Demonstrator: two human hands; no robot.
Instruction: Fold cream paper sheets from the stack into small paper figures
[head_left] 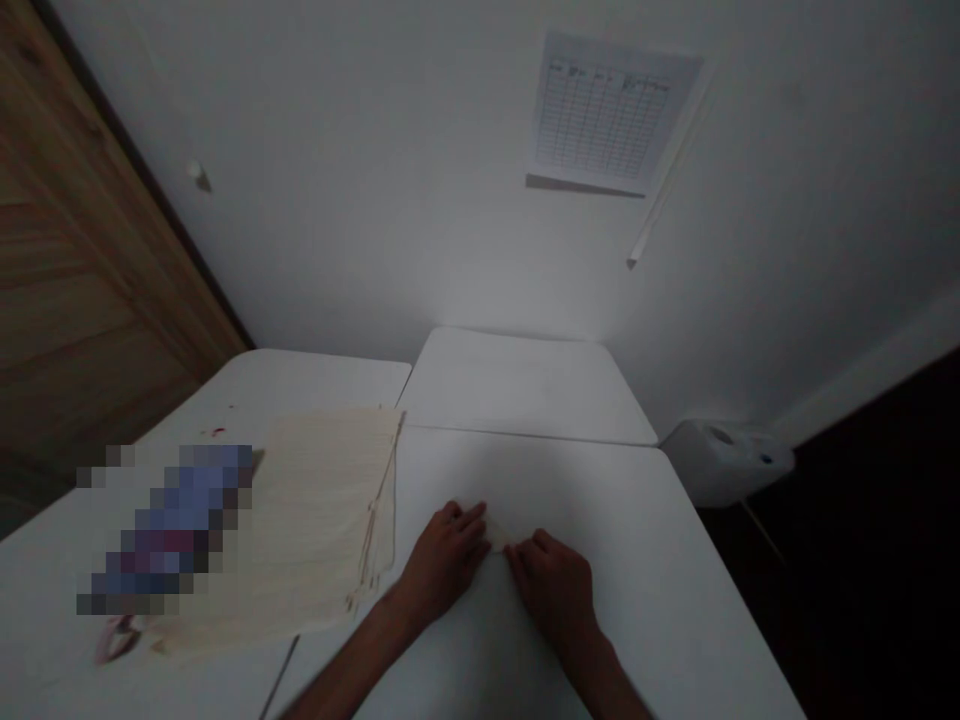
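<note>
Both my hands rest close together on the white table (pixel 600 500), near its middle. My left hand (pixel 444 560) lies palm down with its fingers pressed onto a small pale folded piece (pixel 496 530). My right hand (pixel 553 585) sits just to the right, fingers curled down at the same piece's edge. Only a sliver of that piece shows between the two hands. It looks like cloth or paper, but I cannot tell which.
A stack of cream cloth bags with drawstrings (pixel 322 510) lies to the left. A blurred-out patch (pixel 169 530) covers something beside it, with a pinkish object (pixel 112 640) below. A wooden door (pixel 82 270), a wall chart (pixel 607 115) and a white bin (pixel 724 455) surround the tables.
</note>
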